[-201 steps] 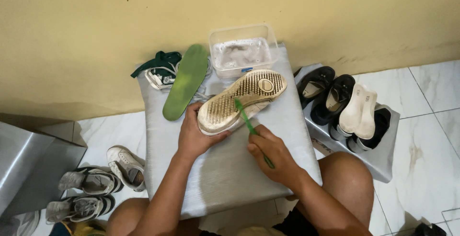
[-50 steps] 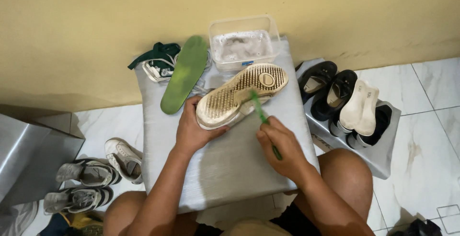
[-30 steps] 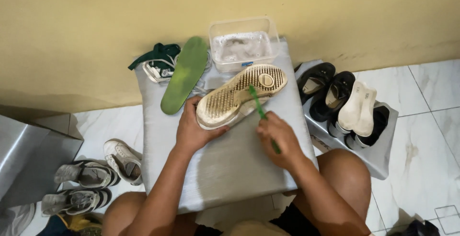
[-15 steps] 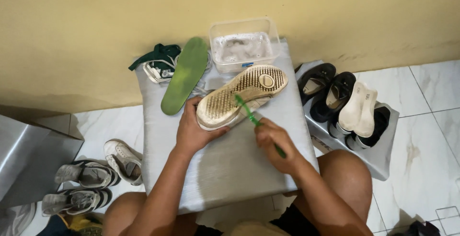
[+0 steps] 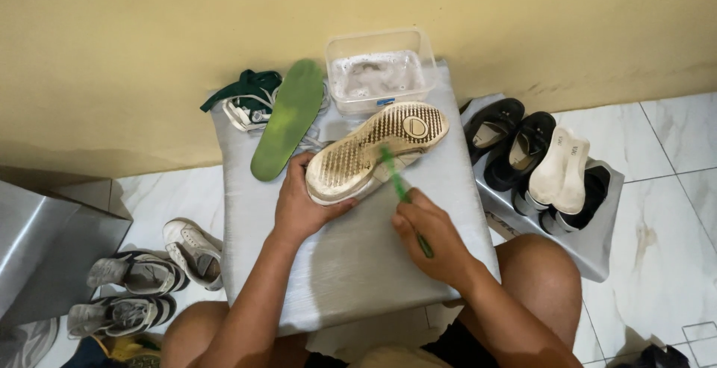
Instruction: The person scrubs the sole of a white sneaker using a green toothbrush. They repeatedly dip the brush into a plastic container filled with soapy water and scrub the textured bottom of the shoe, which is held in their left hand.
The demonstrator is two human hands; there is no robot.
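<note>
Both forearms are bare, with no sleeves. The left hand (image 5: 302, 207) and right hand (image 5: 432, 237) wear no gloves. Dark shorts (image 5: 455, 347) leave the knees bare.

green insole (image 5: 287, 129) and laces (image 5: 246, 99) lying by a clear plastic tub (image 5: 381, 69) of cloudy water on the grey table (image 5: 358, 271). black shoes (image 5: 515, 144) sit right, worn sneakers (image 5: 131, 293) left on the tiles.
</note>
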